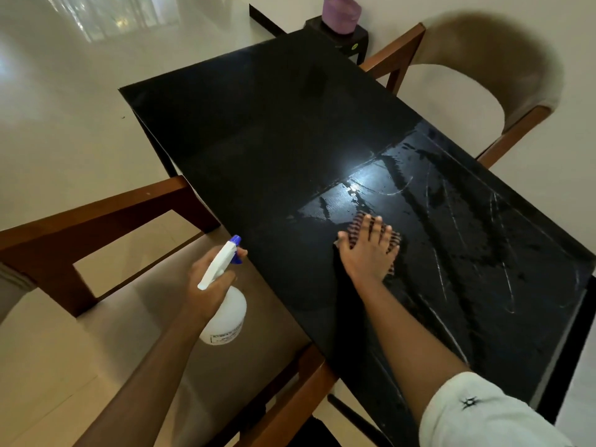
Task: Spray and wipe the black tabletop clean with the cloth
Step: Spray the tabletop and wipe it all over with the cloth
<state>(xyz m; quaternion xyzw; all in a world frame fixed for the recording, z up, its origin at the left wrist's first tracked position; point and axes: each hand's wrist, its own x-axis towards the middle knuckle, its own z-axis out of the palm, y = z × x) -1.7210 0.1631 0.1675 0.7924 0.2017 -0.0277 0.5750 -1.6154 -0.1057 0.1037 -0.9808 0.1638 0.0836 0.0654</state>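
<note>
Right hand (367, 250), fingers splayed, presses the striped cloth (392, 240) flat on the wet black counter (274, 124); left hand (209, 285) grips the spray bottle (224, 304) off-edge, nozzle aimed tableward for respraying.

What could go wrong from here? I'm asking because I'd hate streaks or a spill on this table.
1. The right hand presses the cloth on a wet, streaky patch of the tabletop; the far half looks dull and unwiped, so streaks may dry in.
2. The spray bottle in the left hand hangs off the table over the chair seat; a stray squeeze could wet it.
</note>
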